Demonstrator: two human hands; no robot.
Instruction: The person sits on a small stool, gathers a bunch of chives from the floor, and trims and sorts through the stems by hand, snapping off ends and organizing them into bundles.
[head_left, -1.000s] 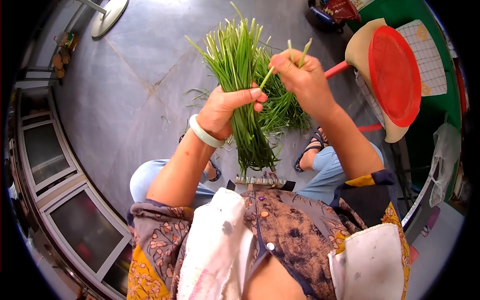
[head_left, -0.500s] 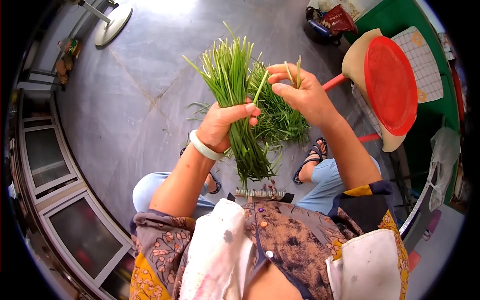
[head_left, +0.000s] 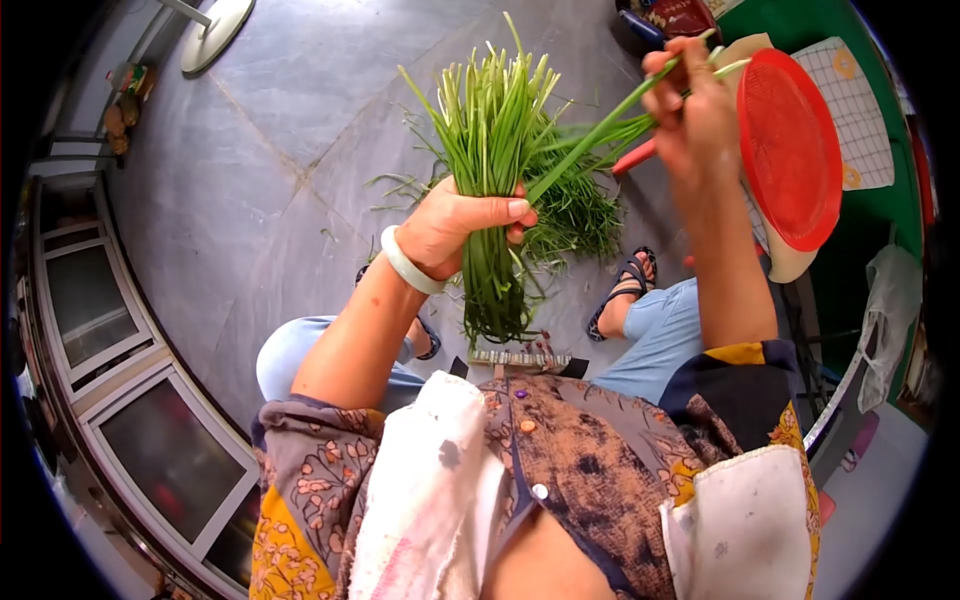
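Observation:
A thick bunch of green chives (head_left: pixel 490 135) is gripped upright in my left hand (head_left: pixel 450 225), its pale cut ends up and its leaves hanging below. My right hand (head_left: pixel 695 115), slightly blurred, is raised near the red basket and pinches a few loose chive stalks (head_left: pixel 598 138). These stretch slanting down toward the bunch, and one reaches my left thumb. On the floor behind the bunch lies a pile of chives (head_left: pixel 585 215), partly hidden by it.
A red basket (head_left: pixel 790 150) stands on a stool at the right, beside a green surface with a checked cloth (head_left: pixel 845 110). My sandalled feet (head_left: pixel 630 285) flank the pile. Glass-fronted cabinets (head_left: pixel 95 310) line the left, and a round white stand base (head_left: pixel 215 35) is at the back.
My right hand has moved up and to the right, away from the bunch, with longer stalks now trailing from it. My left hand still holds the bunch, which now stands straighter.

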